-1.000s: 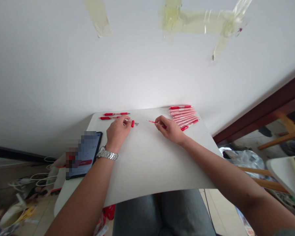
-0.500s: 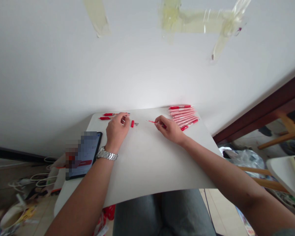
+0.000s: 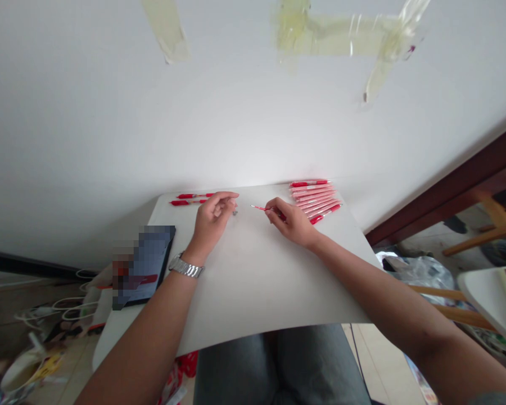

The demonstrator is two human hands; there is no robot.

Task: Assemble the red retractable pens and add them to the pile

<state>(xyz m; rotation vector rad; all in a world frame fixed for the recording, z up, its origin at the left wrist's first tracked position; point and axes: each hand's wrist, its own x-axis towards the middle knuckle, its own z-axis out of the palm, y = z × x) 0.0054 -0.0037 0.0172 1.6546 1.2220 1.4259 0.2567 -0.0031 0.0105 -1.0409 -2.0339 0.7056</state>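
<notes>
My right hand (image 3: pixel 290 221) is closed around a red pen, and its thin red refill (image 3: pixel 259 208) with a pointed tip sticks out to the left past the fingertips. Over the table's far half, my left hand (image 3: pixel 214 218) has its index finger stretched out and its thumb apart below it; no held thing shows. Small metal-looking pieces (image 3: pixel 235 212) lie by the left thumb. Behind that hand are two red pens (image 3: pixel 185 202), partly covered by its fingers. The short red pen part seen before is hidden.
Several red and pink pens (image 3: pixel 314 198) lie in a row at the table's back right, by the wall. A phone or tablet (image 3: pixel 149 270) rests at the left edge of the white table (image 3: pixel 253 281). Cables (image 3: pixel 67 306) hang at the left.
My left hand has moved right and its index finger has stretched out, covering the short red pen part. The right hand and its pen have stayed in place.
</notes>
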